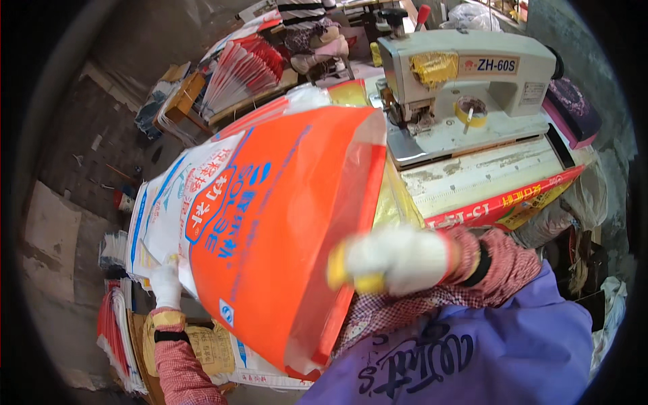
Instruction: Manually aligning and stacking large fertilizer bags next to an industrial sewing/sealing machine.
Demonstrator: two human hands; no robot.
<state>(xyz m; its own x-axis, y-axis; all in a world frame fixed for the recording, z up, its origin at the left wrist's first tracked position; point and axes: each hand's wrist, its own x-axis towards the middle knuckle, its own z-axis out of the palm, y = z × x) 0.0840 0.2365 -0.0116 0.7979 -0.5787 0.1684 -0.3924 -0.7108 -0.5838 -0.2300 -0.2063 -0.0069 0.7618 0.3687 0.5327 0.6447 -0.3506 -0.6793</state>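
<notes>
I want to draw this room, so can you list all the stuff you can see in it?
Big orange and white printed plastic bag: one, held up in the middle, its open end toward the sewing machine.
Cream-coloured industrial sewing machine: one, upper right, on the table.
Worn pale worktable: one, under the machine.
Yellow tape roll: one, on the machine's bed.
Red and yellow printed bag: one, hanging off the table's front edge.
Fanned stack of red and white bags: one stack, upper left.
Pile of white bags: one pile, lower left on the floor.
Purple apron: one, lower right, worn by the person.
Left hand: white glove, grip on the bag's left edge.
Right hand: white glove, grip on the bag's right edge.
</notes>
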